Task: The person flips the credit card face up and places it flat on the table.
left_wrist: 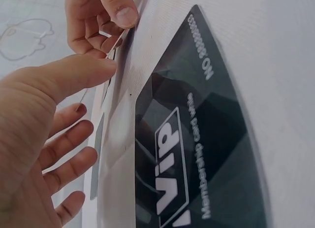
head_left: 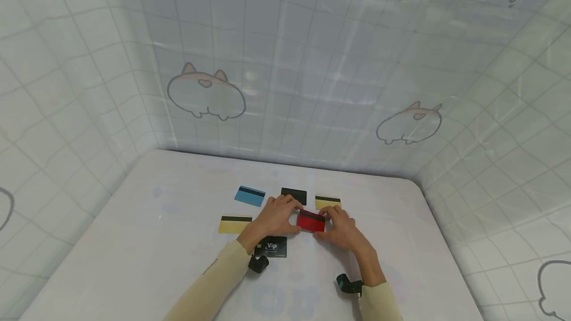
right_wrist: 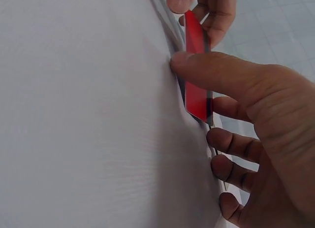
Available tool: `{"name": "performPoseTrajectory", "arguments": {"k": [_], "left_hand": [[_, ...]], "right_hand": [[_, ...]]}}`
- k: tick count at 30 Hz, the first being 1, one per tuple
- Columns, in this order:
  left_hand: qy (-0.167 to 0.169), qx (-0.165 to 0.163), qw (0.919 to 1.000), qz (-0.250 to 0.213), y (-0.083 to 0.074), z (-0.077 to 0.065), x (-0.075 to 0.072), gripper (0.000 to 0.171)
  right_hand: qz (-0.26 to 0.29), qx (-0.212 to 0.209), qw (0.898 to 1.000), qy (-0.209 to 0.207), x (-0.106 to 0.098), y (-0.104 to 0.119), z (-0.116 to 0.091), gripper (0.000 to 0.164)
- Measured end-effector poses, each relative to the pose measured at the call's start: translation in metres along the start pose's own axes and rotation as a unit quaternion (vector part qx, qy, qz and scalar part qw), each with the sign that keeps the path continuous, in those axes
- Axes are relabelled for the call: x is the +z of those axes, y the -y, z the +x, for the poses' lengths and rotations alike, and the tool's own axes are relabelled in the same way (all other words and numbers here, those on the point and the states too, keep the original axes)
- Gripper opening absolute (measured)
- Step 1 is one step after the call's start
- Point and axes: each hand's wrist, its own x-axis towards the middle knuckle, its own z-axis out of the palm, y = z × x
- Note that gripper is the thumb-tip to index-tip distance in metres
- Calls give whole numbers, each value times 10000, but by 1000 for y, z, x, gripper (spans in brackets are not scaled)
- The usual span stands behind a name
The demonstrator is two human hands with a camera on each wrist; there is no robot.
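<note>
A red card (head_left: pixel 311 221) with a dark stripe is held between both hands over the white table. My left hand (head_left: pixel 277 215) pinches its left end with thumb and index finger. At the opposite end, my right hand (head_left: pixel 341 228) grips it; in the right wrist view the thumb crosses the red face (right_wrist: pixel 197 97) and the index finger is behind. Below the left wrist lies a black card marked Vip (head_left: pixel 275 247), its left part hidden by the arm. Beyond the left fingers is a black striped card (head_left: pixel 296 195), partly covered.
At the back left lies a blue striped card (head_left: pixel 250 196). A yellow card (head_left: pixel 234 225) lies left of the left wrist, and another yellow card (head_left: pixel 327 202) sits behind the right hand. Gridded curtain walls (head_left: pixel 285 88) enclose the table (head_left: pixel 169 261) at the back and sides.
</note>
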Motion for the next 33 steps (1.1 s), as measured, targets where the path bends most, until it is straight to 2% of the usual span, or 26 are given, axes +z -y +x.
{"name": "performPoseTrajectory", "arguments": {"k": [15,20,27,33], "left_hand": [[-3,96,9968,-789,3,-2,-3,58],[-4,128,9945,-1042,4,-3,-5,57],[-22,179,9894,-1441,5,-5,-7,56],[-165,428,9885,-1440,4,-4,-8,54]], "right_hand": [[110,-165,9996,-202,4,1,-1,57],[354,-177,9990,-189,3,2,-1,59],[967,-156,9952,-82,0,4,-1,60],[1202,-206,9925,4,-2,6,0,60]]}}
